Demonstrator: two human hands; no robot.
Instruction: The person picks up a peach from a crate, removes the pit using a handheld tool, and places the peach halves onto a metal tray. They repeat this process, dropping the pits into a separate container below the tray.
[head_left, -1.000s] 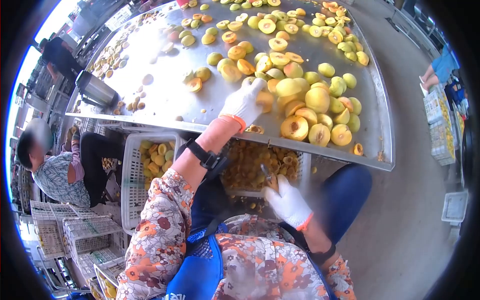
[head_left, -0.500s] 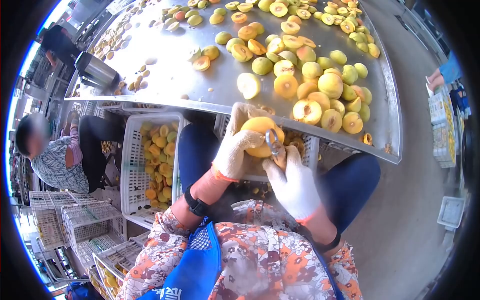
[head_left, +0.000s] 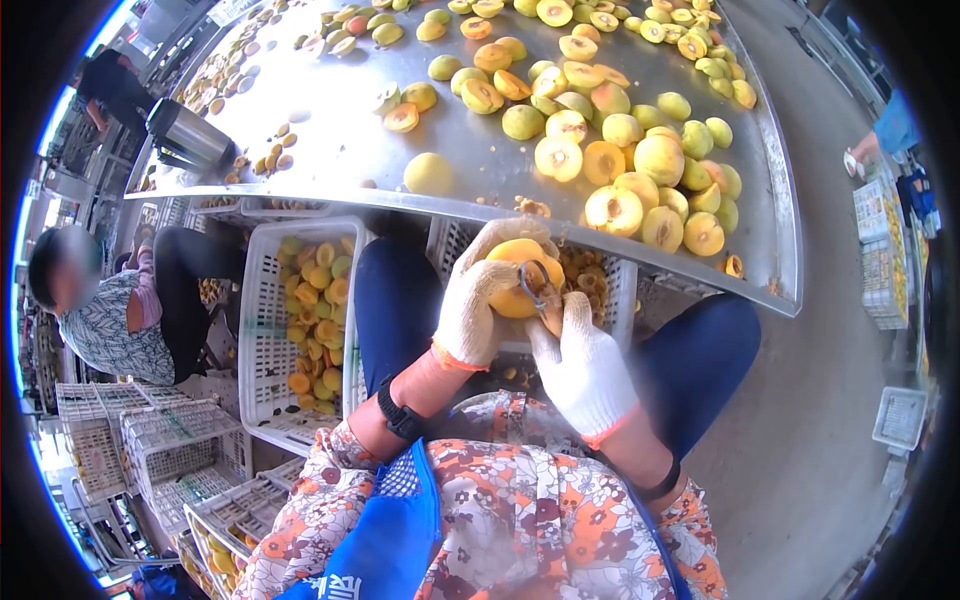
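My left hand (head_left: 476,300), in a cream glove, is wrapped round a yellow peach half (head_left: 514,277) below the table's front edge. In my gloved right hand (head_left: 583,365) is a small tool with a wooden handle and a metal loop (head_left: 536,282); the loop rests against the fruit's face. Halved peaches (head_left: 613,210) lie on the metal table (head_left: 340,160) just beyond my hands. Under them, a crate (head_left: 622,300) with brown pits or scraps shows partly.
A white crate of peach halves (head_left: 318,330) stands left of my legs. Further left a co-worker (head_left: 110,320) sits near stacked empty crates (head_left: 185,440). A metal flask (head_left: 190,137) is at the table's left edge. Another person's leg shows at right.
A peach half near the table's front edge now lies further left, or another has appeared there. The loop's angle on the held fruit has changed, and the view has shifted slightly.
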